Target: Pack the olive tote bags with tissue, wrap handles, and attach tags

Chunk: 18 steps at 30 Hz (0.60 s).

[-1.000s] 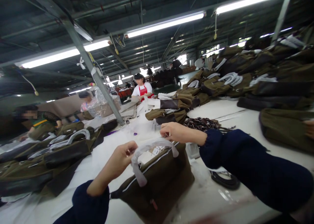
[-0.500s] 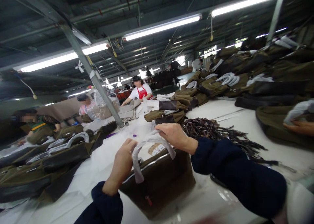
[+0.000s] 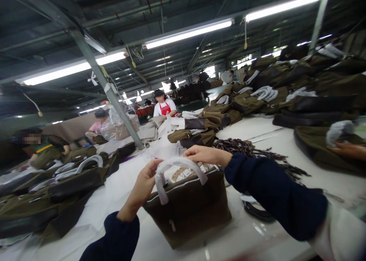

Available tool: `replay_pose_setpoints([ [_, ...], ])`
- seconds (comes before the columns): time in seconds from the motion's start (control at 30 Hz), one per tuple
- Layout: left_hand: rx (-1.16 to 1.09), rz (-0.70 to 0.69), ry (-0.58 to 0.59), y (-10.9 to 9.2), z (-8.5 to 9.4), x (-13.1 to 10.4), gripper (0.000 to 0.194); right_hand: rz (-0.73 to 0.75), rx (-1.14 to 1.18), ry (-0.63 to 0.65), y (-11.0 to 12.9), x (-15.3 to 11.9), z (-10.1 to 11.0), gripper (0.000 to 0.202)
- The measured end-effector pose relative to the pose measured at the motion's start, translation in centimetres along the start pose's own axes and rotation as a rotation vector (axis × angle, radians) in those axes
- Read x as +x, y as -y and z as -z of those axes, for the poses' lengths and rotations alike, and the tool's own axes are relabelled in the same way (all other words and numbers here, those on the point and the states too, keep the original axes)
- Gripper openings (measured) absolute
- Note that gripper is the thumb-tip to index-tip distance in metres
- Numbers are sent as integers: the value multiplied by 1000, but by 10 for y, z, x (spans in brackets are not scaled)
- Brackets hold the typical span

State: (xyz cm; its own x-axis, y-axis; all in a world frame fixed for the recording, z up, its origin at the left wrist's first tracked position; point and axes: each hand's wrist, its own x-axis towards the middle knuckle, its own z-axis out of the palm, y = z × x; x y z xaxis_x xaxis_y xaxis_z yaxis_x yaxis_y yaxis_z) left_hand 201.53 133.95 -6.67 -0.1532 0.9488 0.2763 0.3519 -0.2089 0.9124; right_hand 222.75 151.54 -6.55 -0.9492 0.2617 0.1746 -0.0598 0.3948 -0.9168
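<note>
An olive-brown bag stands upright on the white table, its zipped top open, with tags and light stuffing showing inside. Its near handle, wrapped in white, arches above the opening. My left hand is at the left end of the top, behind the handle, fingers bent; what they grip, if anything, is hidden. At the back of the opening is my right hand, its fingertips partly behind the handle, so their hold cannot be made out.
Dark straps lie right of the bag beside piled olive bags. More bags and white sheets cover the left. Another person's hand touches a bag at right. A person in a red apron stands beyond.
Both hands have come down slightly around the bag's top. The near handle now arches upright, and the bag sits slightly farther right. At right, the other person's hand and bag have shifted left.
</note>
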Motion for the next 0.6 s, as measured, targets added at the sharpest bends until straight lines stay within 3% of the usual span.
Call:
replay_pose_setpoints([
  [0.13,-102,112,109,-10,5,5,22,22,156,-102,2,-1,-1,53],
  [0.2,-132,143,121,-12,5,7,17,51,110,-63,10,0,-1,55],
  [0.3,-218,155,107,-16,0,7,14,53,-179,85,30,2,-1,44],
  [0.37,-290,154,99,-20,-4,7,16,15,-467,99,39,3,-3,31],
  [0.5,-306,138,82,-30,-5,4,20,-140,-942,-84,36,3,-15,23],
  [0.6,-129,133,113,-40,-3,4,29,-184,-994,-197,28,2,-27,25],
])
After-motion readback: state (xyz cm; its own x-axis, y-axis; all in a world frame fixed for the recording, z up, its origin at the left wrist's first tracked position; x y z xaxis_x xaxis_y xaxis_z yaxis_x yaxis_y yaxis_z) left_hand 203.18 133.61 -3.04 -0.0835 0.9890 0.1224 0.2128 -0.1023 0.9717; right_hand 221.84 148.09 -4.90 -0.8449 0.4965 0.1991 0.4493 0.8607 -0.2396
